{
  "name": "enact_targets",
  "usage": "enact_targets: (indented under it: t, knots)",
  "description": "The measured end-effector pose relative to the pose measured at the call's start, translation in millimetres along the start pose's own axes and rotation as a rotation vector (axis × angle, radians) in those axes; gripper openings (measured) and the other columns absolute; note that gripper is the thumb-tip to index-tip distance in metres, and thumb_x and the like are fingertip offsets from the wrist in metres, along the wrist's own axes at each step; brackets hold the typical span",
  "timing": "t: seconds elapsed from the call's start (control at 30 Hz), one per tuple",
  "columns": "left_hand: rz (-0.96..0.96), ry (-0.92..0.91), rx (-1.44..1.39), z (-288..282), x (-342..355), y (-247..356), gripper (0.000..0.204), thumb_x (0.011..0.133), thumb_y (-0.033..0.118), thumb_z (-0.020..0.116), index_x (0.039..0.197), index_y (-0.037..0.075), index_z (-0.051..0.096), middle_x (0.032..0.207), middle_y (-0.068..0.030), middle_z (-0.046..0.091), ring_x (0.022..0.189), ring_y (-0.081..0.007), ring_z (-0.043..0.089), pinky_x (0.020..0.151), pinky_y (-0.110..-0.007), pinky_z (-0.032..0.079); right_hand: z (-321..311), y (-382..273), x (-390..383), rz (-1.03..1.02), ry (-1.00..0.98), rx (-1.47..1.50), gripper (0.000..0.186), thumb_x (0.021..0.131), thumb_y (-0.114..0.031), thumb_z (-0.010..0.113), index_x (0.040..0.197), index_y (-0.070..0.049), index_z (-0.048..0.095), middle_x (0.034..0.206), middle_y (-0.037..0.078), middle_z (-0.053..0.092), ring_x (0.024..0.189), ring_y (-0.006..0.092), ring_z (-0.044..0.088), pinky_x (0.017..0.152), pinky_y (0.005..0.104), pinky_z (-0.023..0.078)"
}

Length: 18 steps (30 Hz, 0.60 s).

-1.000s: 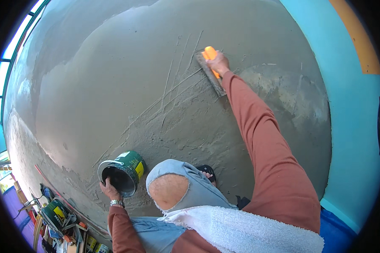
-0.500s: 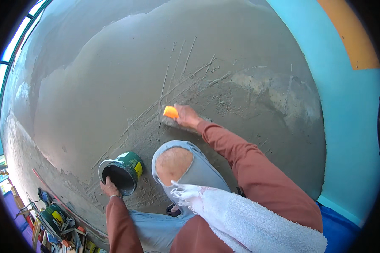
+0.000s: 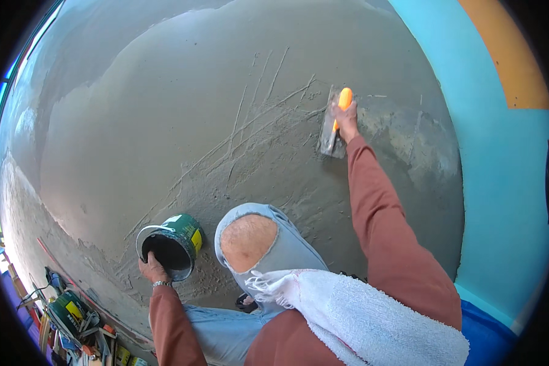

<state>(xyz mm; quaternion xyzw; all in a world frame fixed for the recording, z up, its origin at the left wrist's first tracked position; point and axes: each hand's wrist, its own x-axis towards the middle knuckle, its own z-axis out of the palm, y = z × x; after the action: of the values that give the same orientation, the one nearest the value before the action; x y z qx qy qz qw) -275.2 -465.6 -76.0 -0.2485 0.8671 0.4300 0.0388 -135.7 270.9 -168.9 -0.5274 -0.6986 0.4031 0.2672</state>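
My right hand (image 3: 347, 120) grips the yellow-orange handle of a plastering trowel (image 3: 330, 131). Its flat metal blade lies on the wet grey cement surface (image 3: 134, 122), right of several crossing ridge lines. At the lower left my left hand (image 3: 154, 269) holds the rim of a dark green bucket (image 3: 184, 235), tilted with its mouth toward me. Some of those fingers reach inside the rim. The bucket's inside looks dark, and I cannot make out any contents. Rougher, lumpy cement lies between the bucket and the trowel.
My bent knee (image 3: 248, 243) in torn jeans is between my arms, with a white towel (image 3: 372, 317) across my lap. A light-blue wall (image 3: 500, 183) borders the cement on the right. Tools and another green bucket (image 3: 67, 314) crowd the lower left. Blue sheeting (image 3: 485, 332) lies lower right.
My right hand has swept the trowel up and to the right across the cement, turning its blade more upright. The left hand keeps hold of the bucket in nearly the same place.
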Motion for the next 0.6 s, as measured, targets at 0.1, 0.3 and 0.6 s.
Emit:
enact_targets:
  t: [0.1, 0.3, 0.6]
  knots:
    - [0.006, 0.007, 0.060, -18, 4, -9, 0.035, 0.087, 0.017, 0.065, 0.116, -0.004, 0.066, 0.106, -0.0133, 0.071, 0.092, -0.0239, 0.065, 0.086, -0.036, 0.050, 36, -46, 23, 0.106, -0.098, 0.273, 0.033, 0.084, -0.008, 0.071, 0.109, -0.004, 0.048, 0.086, 0.005, 0.058, 0.071, 0.0153, 0.058, 0.063, 0.0320, 0.050]
    - [0.052, -0.041, 0.083, -13, 10, -15, 0.037, 0.086, 0.020, 0.065, 0.116, -0.001, 0.067, 0.106, -0.0113, 0.070, 0.092, -0.0220, 0.065, 0.086, -0.036, 0.051, 81, -56, 105, 0.048, -0.224, 0.399, 0.026, 0.084, -0.005, 0.069, 0.102, -0.006, 0.051, 0.082, 0.003, 0.057, 0.067, 0.0141, 0.057, 0.060, 0.0309, 0.048]
    - [0.008, -0.042, 0.244, -8, 6, -1, 0.026, 0.087, 0.013, 0.066, 0.109, -0.002, 0.068, 0.100, -0.0111, 0.072, 0.088, -0.0210, 0.065, 0.082, -0.035, 0.050, 156, -51, 162, -0.031, -0.184, 0.210, 0.021, 0.090, -0.007, 0.069, 0.098, -0.008, 0.050, 0.078, -0.001, 0.052, 0.067, 0.0096, 0.053, 0.059, 0.0306, 0.047]
